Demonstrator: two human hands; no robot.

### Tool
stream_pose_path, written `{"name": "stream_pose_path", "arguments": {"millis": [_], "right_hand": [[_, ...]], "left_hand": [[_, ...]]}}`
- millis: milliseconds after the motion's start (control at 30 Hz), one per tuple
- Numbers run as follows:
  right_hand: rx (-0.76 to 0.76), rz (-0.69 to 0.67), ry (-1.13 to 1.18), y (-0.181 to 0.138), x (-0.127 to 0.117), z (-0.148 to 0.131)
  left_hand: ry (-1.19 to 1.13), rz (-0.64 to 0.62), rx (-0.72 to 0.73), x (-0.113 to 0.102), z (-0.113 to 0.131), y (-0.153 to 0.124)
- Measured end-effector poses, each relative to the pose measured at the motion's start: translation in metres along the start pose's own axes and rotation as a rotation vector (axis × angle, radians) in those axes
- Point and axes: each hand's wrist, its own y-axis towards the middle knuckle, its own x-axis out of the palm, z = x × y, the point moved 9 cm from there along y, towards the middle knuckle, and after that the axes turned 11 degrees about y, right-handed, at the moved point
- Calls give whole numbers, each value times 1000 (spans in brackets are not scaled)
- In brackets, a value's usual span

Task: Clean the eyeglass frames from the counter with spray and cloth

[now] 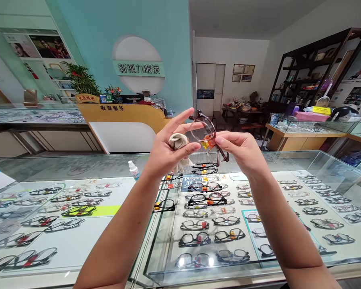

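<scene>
Above the glass display case, my right hand [243, 150] pinches a pair of dark-framed eyeglasses [212, 128] between thumb and fingers. The glasses are held upright and turned, with a yellow-orange tag on a lens and the temples pointing down. My left hand [168, 146] has a crumpled pale cloth [178, 140] tucked against its palm, and the cloth's end hangs below. Its index finger and thumb are spread around the near lens; whether they touch the frame I cannot tell. A small white spray bottle [134, 170] stands on the glass left of my left forearm.
Rows of eyeglasses [227, 220] fill the glass display case [156, 265] under my arms. One black pair [165, 205] lies near my left forearm. Beyond stands a yellow and white service counter [123, 130]. Another glass case [289, 127] is at the right, by a dark shelf [313, 60].
</scene>
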Motion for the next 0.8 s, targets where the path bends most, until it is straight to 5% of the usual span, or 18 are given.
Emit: {"name": "stream_pose_path", "arguments": {"millis": [133,233,400,800], "right_hand": [[-166,187,-206,-5,-10,-10],[-269,256,-364,-10,-4,-17],[-379,213,-573,-16,17,-23],[-370,70,-593,-22,32,-38]], "left_hand": [[186,189,-71,-11,10,-4],[227,102,-133,4,13,-8],[141,31,-233,20,3,-12],[184,78,-221,1,-1,-7]]}}
